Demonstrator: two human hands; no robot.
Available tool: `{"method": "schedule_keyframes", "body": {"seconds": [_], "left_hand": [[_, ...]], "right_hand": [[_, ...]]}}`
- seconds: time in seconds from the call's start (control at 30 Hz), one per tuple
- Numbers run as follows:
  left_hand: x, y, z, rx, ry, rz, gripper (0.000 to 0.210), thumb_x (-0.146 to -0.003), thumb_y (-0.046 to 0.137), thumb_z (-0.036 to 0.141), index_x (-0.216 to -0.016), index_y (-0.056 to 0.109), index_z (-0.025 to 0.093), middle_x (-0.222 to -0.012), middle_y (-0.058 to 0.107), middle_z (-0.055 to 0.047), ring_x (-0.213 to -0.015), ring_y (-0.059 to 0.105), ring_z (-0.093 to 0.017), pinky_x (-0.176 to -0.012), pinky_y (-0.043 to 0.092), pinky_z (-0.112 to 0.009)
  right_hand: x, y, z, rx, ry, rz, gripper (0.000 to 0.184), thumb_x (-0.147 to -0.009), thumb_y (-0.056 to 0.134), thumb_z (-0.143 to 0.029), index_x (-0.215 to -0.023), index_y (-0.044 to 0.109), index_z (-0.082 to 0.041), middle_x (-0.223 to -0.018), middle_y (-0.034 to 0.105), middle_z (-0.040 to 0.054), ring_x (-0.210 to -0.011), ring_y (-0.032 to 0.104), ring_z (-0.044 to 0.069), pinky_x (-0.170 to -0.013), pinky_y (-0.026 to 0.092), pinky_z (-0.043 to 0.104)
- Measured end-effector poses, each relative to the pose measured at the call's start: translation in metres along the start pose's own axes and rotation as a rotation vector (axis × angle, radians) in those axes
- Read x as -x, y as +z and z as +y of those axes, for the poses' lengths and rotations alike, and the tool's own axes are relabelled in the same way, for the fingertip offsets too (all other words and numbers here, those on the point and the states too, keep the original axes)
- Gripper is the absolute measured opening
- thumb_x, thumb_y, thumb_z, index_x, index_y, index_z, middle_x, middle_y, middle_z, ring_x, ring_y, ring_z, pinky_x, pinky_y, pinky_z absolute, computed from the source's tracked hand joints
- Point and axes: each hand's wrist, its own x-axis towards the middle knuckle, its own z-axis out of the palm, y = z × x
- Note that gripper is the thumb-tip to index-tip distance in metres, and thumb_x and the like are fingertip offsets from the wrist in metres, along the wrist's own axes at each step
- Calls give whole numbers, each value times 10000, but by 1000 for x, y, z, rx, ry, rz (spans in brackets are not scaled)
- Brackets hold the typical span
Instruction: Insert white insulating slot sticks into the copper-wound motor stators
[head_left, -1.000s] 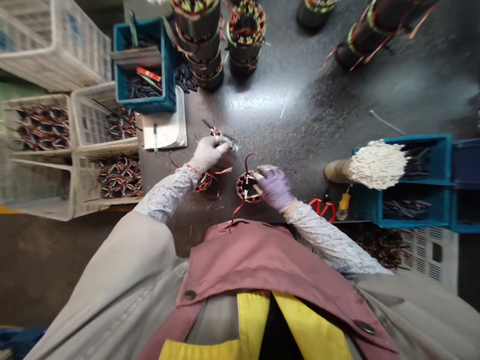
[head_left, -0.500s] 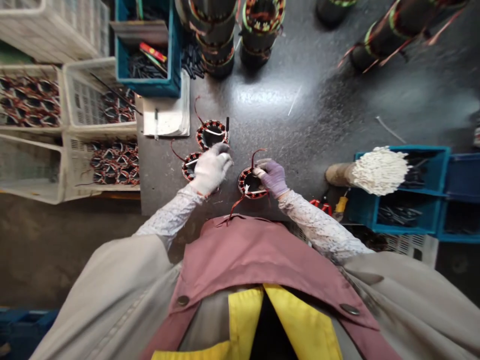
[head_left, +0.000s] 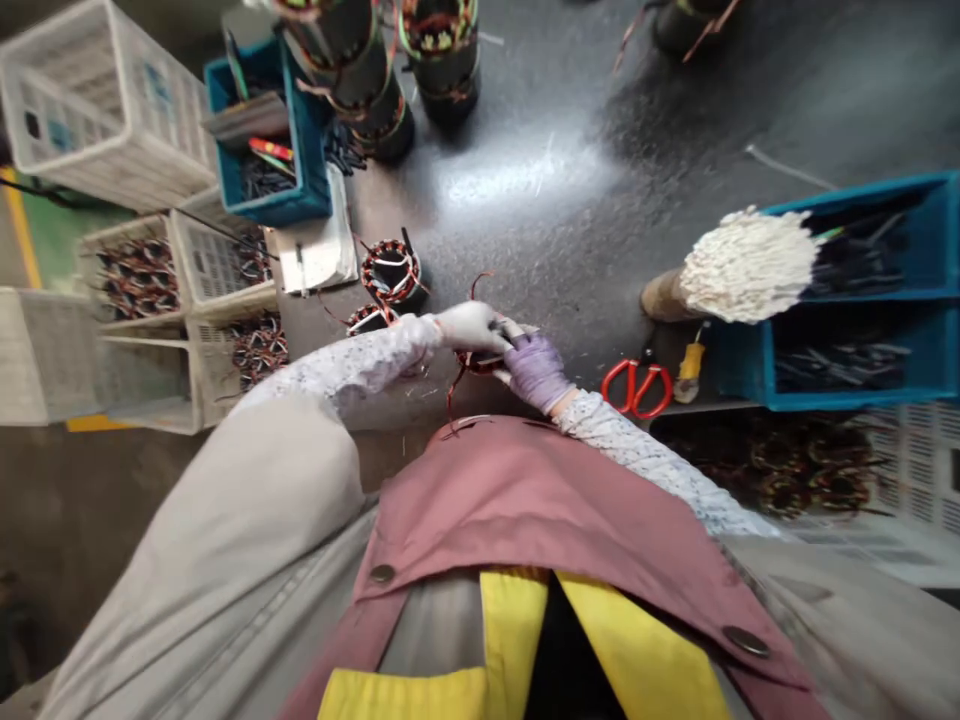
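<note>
Both my hands meet over a wire-wound motor stator (head_left: 474,364) that stands on the bench close to my apron, and they hide most of it. Red-brown leads stick out from its top and bottom. My left hand (head_left: 480,328), in a white glove, reaches across it with bent fingers pressed together near the right hand's fingertips; what they pinch is hidden. My right hand (head_left: 537,370), in a purple glove, is closed on the stator's right side. To the left stands a second stator (head_left: 391,272) with a black sleeve. A third stator (head_left: 370,320) is partly behind my left forearm.
Red-handled scissors (head_left: 637,388) and a yellow-handled tool (head_left: 689,372) lie at the right. Beyond them are a bundle of white strips (head_left: 750,265) and blue bins (head_left: 862,400). White crates (head_left: 187,355), a notebook (head_left: 319,262) and stacked stators (head_left: 442,70) stand left and behind.
My left hand has moved right, from the left-hand stators to the stator at my right hand. My right hand stays at that stator. The whole view has shifted and turned.
</note>
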Motion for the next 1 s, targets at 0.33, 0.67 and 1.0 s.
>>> {"method": "schedule_keyframes", "body": {"seconds": [0.33,0.67,1.0], "left_hand": [[49,-27,-19,-339,-121,137,526,-907,575,358,-1420,509,258,-1458,522,-112,-1176,606,-248,-916,492,-324],[8,-27,-2,-391,-173,-176,293,-892,508,206,-1084,710,116,-1056,703,-213,-1060,656,-345,-914,473,-489],[46,-22,-7,53,-14,-90,267,-868,560,296,-1009,710,126,-1018,720,-89,-871,669,-166,-783,515,-265]], "right_hand": [[-4,-3,5,-85,-103,13,396,-910,589,-307,-1238,658,-96,-1589,339,163,-1283,449,397,-977,444,505],[-4,3,4,-126,-123,66,373,-887,603,-263,-1208,664,-84,-1568,353,213,-1281,455,403,-930,467,521],[-13,14,7,-285,-76,95,409,-848,648,-243,-1242,660,-132,-1492,481,161,-1223,527,341,-967,484,450]]}}
